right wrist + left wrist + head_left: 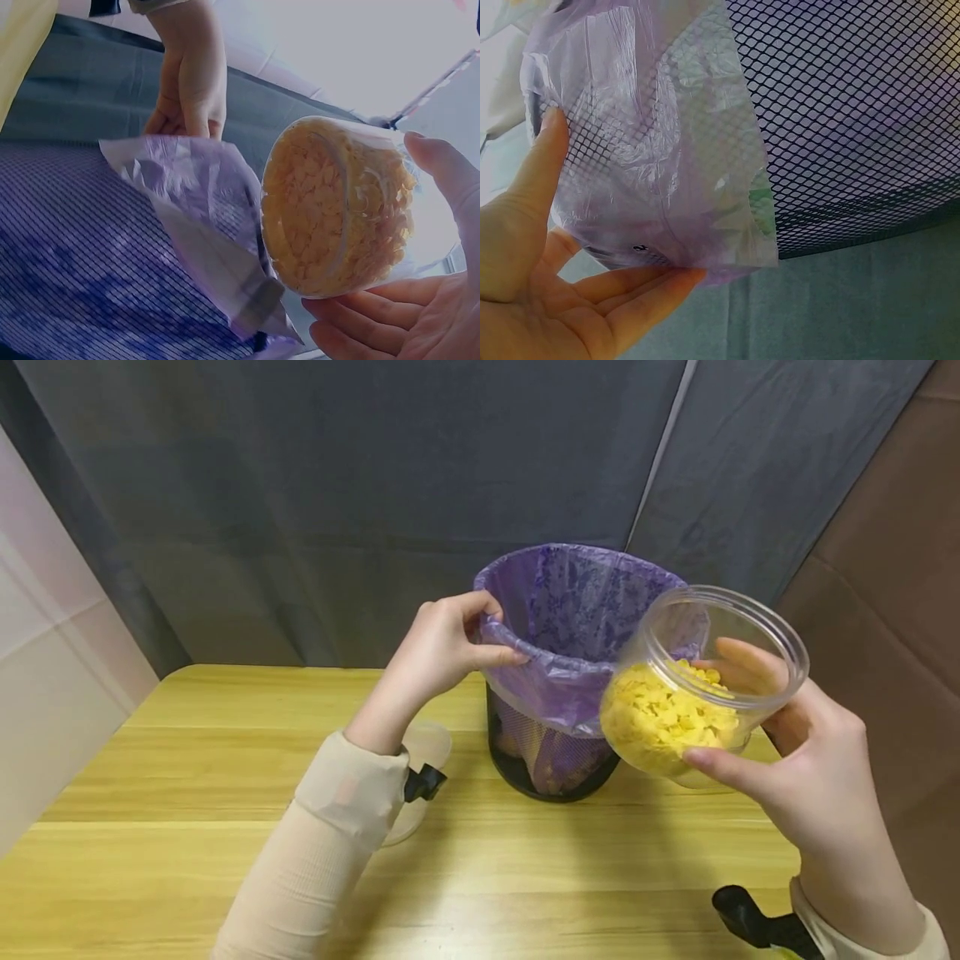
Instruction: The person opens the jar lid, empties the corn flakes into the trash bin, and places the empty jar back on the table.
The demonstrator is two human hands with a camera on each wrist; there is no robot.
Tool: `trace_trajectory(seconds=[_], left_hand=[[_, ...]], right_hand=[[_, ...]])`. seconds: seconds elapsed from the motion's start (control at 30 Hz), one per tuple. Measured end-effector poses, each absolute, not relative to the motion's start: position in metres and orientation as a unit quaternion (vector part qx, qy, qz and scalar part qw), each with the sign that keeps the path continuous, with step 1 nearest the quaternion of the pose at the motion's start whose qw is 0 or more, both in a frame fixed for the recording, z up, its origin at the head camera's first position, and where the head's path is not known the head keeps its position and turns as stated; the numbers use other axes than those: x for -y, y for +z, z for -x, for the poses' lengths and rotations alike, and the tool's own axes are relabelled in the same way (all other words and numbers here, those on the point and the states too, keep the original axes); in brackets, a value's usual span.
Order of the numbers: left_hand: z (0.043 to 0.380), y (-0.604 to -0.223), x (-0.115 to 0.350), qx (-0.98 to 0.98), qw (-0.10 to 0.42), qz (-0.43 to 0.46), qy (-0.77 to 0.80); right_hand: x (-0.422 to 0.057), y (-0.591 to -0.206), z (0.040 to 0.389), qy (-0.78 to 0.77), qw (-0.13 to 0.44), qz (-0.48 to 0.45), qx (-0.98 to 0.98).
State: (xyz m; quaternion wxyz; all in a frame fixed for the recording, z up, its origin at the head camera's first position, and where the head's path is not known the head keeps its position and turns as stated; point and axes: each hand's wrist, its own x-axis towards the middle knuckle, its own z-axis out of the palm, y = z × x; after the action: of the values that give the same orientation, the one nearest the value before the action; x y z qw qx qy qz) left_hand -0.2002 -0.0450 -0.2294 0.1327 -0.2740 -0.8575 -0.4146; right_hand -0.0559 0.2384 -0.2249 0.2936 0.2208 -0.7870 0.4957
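A black mesh trash bin (551,768) stands on the table, lined with a purple plastic bag (585,693) folded over its rim. My left hand (450,643) grips the bagged rim on the left side, with the thumb on the outer face of the bag. In my right hand (802,735) is a clear plastic jar (757,693) without a lid, held at the rim's right side. Yellow flake-like pieces (675,718) fill its lower part. The jar leans, its mouth up and to the right; its base shows in the right wrist view.
Partly hidden behind the left forearm, a translucent round disc (431,743) lies on the wooden table (225,760). Grey curtains (337,510) hang behind the table. Black mounts are on both wrists.
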Motion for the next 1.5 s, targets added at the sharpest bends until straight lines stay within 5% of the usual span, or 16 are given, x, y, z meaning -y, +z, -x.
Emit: trace_trajectory(seconds=[0.2,0.47,1.5], left_hand=[[0.2,-0.23,0.042,0.858,0.136,0.277,-0.411],[0.2,-0.231,0.04,0.86,0.138,0.28,-0.404],[0.199,-0.232,0.041,0.861,0.141,0.283,-0.4]], right_hand=[[-0.247,-0.213,0.06,0.522,0.294,-0.221,0.77],[-0.255,-0.195,0.065,0.415,0.328,-0.106,0.842],[-0.271,-0.147,0.125,0.324,0.312,-0.036,0.893]])
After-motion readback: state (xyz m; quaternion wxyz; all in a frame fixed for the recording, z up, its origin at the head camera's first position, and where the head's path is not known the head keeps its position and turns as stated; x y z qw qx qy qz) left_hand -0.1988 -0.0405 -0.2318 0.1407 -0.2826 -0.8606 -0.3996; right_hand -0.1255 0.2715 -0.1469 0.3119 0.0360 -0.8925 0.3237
